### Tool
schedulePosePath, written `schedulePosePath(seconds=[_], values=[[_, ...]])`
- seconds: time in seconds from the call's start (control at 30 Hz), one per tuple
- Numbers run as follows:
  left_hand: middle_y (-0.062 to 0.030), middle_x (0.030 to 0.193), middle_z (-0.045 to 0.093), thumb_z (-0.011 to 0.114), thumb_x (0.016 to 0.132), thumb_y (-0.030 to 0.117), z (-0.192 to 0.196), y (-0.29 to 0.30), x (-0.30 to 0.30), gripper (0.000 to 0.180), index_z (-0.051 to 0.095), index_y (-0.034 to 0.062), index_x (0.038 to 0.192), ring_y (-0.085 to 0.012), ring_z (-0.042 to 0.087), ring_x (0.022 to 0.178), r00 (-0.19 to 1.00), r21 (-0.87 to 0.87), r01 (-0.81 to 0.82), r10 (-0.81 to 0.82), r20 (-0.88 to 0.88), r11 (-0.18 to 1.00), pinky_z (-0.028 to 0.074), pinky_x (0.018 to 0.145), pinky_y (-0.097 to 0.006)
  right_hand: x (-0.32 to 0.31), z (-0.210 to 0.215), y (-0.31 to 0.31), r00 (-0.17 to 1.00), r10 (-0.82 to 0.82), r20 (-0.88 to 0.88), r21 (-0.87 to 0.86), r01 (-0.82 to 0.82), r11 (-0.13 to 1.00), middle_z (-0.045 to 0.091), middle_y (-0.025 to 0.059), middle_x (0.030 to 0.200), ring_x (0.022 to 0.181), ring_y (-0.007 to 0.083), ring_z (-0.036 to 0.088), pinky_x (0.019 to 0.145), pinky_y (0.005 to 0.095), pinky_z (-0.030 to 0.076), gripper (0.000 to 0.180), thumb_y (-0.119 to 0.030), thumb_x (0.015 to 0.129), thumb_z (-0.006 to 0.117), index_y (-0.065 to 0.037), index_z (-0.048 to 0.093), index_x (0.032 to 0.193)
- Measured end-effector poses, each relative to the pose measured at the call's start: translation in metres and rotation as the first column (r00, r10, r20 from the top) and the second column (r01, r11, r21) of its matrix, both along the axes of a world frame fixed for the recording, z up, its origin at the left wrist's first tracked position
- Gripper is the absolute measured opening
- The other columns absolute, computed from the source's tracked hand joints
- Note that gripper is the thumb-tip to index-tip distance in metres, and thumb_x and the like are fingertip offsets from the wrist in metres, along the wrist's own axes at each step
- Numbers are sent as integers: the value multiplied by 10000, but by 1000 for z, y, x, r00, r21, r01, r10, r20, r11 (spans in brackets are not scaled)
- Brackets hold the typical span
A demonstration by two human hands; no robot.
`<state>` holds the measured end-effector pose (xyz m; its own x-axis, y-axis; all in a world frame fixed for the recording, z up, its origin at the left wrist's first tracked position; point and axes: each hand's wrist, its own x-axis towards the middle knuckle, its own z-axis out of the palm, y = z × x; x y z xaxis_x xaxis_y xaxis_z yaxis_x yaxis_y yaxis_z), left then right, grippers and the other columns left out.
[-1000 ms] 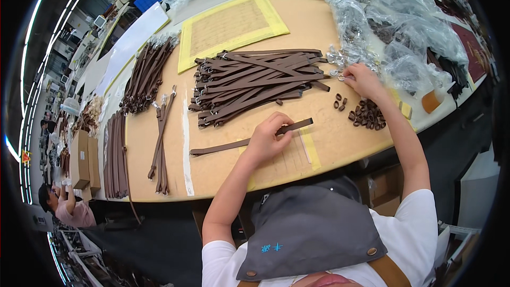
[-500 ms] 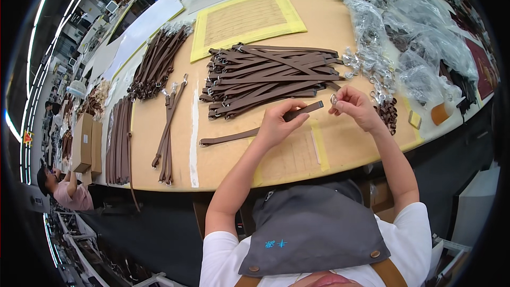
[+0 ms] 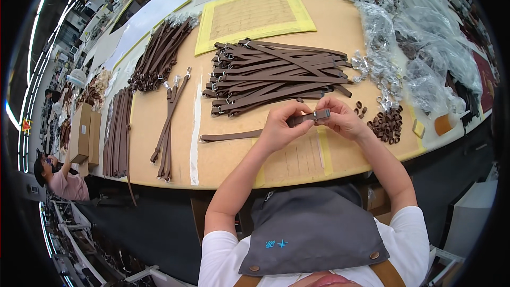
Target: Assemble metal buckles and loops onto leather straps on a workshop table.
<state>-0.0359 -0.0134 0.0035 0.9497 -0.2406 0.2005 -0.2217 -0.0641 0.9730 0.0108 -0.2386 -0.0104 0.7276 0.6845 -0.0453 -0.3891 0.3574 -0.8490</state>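
A single brown strap [image 3: 234, 136] stretches across the tabletop and up into my left hand [image 3: 282, 124], whose fingers and thumb pinch it near one end. At that end sits a small metal ring [image 3: 317, 115], which appears to be around the strap, though fingertips partly cover it. My right hand [image 3: 342, 119] is closed at the same spot, fingertips on the strap end and ring; which of them it grips more is hidden. Just beyond both hands lies a broad pile of brown straps [image 3: 281, 77] with metal fittings. Small brown loops [image 3: 387, 125] are heaped right of my right hand.
Metal clasps [image 3: 390, 93] and clear plastic bags [image 3: 425, 37] cover the right side. A yellow-edged board [image 3: 255, 18] lies behind the pile. Further left are crossed straps [image 3: 170, 127], a strap bundle [image 3: 162, 53] and a row of straps [image 3: 118, 133]. Another person [image 3: 66, 180] works beside cardboard boxes [image 3: 82, 133].
My right hand has moved left to the strap end, bringing the metal ring onto or against it. My hands, apart before, now meet. The view has shifted slightly.
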Motion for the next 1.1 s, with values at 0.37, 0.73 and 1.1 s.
schedulePosePath(seconds=[0.37, 0.73, 1.1], values=[[31, 804, 671, 756, 817, 32, 8, -7, -11, 145, 716, 14, 955, -22, 543, 667, 999, 136, -32, 31, 12, 990, 446, 575, -202, 4, -12, -3, 984, 164, -63, 8, -164, 986, 667, 8, 976, 877, 81, 629, 791, 235, 510, 195, -166, 938, 719, -54, 630, 1071], [-68, 757, 671, 766, 785, 69, -4, -14, -11, 219, 658, 42, 974, -135, 631, 622, 973, 385, -126, 38, 229, 914, 512, 569, -264, -8, -4, 8, 991, 77, 111, -451, -18, 892, 635, -30, 806, 710, 32, 563, 641, 210, 449, 141, -162, 905, 711, -25, 680, 916], [-76, 748, 661, 765, 779, 50, -7, -6, -6, 215, 610, 9, 922, -140, 655, 644, 993, 361, -31, -14, 121, 932, 537, 580, -267, -1, 1, 0, 990, 143, 14, -390, -126, 912, 622, -36, 795, 690, 35, 546, 613, 205, 425, 208, -227, 927, 738, -33, 667, 920]])
